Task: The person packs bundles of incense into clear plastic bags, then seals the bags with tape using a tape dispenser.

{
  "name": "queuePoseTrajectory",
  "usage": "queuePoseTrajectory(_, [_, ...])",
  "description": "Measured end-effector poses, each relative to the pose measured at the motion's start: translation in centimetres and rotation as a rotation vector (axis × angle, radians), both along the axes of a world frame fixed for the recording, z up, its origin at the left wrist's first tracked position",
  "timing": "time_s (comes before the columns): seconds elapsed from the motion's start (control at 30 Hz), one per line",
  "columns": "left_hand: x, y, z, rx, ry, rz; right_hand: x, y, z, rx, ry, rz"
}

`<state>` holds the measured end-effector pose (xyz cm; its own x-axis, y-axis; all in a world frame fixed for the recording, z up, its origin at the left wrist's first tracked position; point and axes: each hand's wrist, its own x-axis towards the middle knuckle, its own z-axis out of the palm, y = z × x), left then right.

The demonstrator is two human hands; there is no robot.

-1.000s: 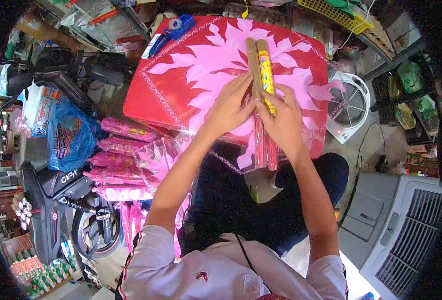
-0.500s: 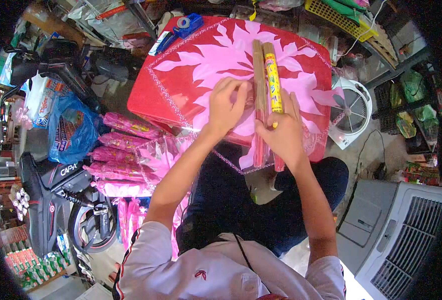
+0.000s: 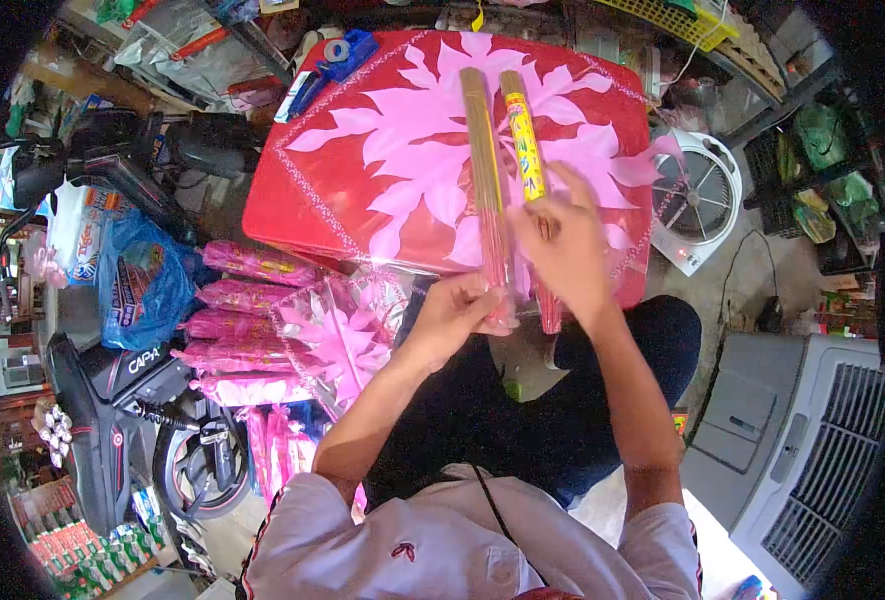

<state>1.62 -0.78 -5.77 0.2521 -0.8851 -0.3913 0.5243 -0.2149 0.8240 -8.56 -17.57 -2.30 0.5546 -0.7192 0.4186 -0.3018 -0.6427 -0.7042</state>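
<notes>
Two long bundles of incense sticks lie side by side over the red table (image 3: 312,200) with its pink leaf pattern. The left one, a plain bundle of incense sticks (image 3: 478,130), has brown tops and pink lower ends and is in clear plastic. My left hand (image 3: 450,315) is closed on its near end, thumb and fingers pinching the plastic. Beside it is a bundle with a yellow label (image 3: 524,145), its pink stick ends pointing toward me. My right hand (image 3: 567,245) lies across its middle, the fingers smeared by motion.
Pink wrapped packs (image 3: 252,295) are stacked at the left, near a blue plastic bag (image 3: 147,270) and a black motorbike (image 3: 112,400). A tape roll (image 3: 336,50) sits at the table's far left corner. At the right are a white fan (image 3: 697,195) and a grey air cooler (image 3: 812,440).
My left hand has moved down from beside the plain bundle to its near end and gripped it. That bundle now tilts left, with a wider gap to the labelled one.
</notes>
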Motion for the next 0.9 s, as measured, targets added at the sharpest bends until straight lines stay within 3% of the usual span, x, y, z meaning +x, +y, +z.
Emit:
queuePoseTrajectory(0.1, [-0.1,1.3,-2.1,-0.034,-0.072,0.03,-2.5,-1.7,1.9,0.066,-0.015,-0.025])
queuePoseTrajectory(0.2, [0.0,1.8,-1.8,-0.018,-0.072,0.012,-6.0,0.2,3.8,0.504,0.192,-0.05])
queuePoseTrajectory(0.3, [-0.3,2.0,-1.4,0.004,-0.088,0.003,-7.6,3.6,3.2,0.509,0.445,-0.049])
queuePoseTrajectory(0.43, [-0.4,2.2,-1.8,0.023,-0.099,0.021,-8.1,7.1,1.1,0.354,0.489,-0.113])
queuePoseTrajectory(0.67, [-0.7,2.4,-1.2,0.025,-0.114,0.048,-8.1,7.8,-1.4,1.365,-0.011,-0.052])
queuePoseTrajectory(0.9, [-0.9,2.7,-2.0,-0.01,-0.165,0.037,-6.6,9.7,-4.9,1.531,-0.304,0.046])
